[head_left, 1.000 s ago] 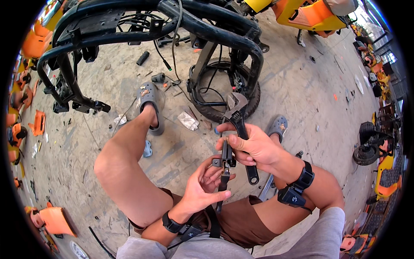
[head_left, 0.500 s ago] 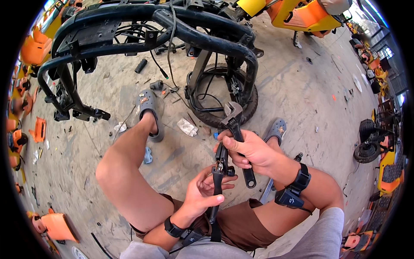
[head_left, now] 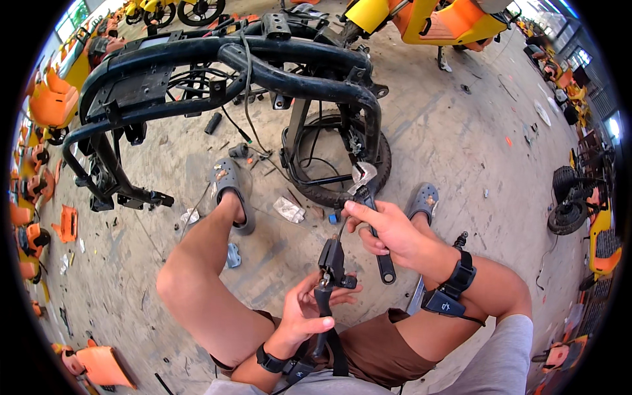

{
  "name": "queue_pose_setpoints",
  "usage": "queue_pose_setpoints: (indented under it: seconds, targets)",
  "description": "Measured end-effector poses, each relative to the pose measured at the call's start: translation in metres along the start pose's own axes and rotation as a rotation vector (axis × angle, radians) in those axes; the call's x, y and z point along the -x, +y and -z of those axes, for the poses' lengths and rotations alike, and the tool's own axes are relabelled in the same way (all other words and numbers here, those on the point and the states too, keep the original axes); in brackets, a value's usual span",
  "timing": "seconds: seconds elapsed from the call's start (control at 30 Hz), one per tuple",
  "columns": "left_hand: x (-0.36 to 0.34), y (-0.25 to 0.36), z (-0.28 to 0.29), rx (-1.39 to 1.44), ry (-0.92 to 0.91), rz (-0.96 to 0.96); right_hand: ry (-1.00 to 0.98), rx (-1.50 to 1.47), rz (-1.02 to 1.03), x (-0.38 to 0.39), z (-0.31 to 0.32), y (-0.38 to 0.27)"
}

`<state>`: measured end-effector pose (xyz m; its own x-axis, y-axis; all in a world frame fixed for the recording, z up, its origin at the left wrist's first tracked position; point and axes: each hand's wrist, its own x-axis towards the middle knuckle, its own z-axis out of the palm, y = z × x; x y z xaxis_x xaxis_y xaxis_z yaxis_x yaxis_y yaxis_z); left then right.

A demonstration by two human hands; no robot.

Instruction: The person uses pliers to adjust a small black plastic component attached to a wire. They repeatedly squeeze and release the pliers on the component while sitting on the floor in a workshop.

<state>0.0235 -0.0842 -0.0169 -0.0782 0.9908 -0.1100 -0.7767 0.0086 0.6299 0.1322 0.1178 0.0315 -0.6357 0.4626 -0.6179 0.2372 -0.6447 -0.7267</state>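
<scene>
My left hand is closed around a black brake lever, whose clamp end points up between my knees. Its curved lever runs down past my thumb toward my lap. In my right hand is a dark adjustable wrench, jaw end up, with the handle hanging below my palm. From the top of the brake lever a thin dark cable rises to my right thumb and fingertips, which seem to pinch it. The wrench jaws stand apart from the brake lever.
Ahead stands a black tubular vehicle frame with loose cables, beside a tyre on the floor. White crumpled paper, a black tube and an orange panel lie around. A yellow and orange scooter is at the back.
My right hand with the wrench has drawn away from the brake lever's top, and a length of thin cable now shows between them. My left hand keeps its hold.
</scene>
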Motion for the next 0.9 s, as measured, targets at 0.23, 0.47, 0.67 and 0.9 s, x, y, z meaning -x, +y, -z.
queue_pose_setpoints:
  seconds: [0.23, 0.47, 0.67, 0.9]
  targets:
    - [0.010, -0.003, 0.003, 0.158, -0.004, 0.057, -0.136, -0.020, 0.016, 0.008, -0.008, -0.006]
    - [0.007, -0.001, 0.007, 0.107, -0.065, 0.087, -0.332, 0.087, 0.074, 0.020, -0.010, -0.014]
    - [0.004, 0.001, 0.005, 0.090, -0.099, 0.094, -0.351, 0.171, 0.064, 0.025, -0.007, -0.015]
    - [0.004, 0.004, 0.001, 0.097, -0.096, 0.087, -0.271, 0.215, 0.083, 0.027, -0.008, -0.013]
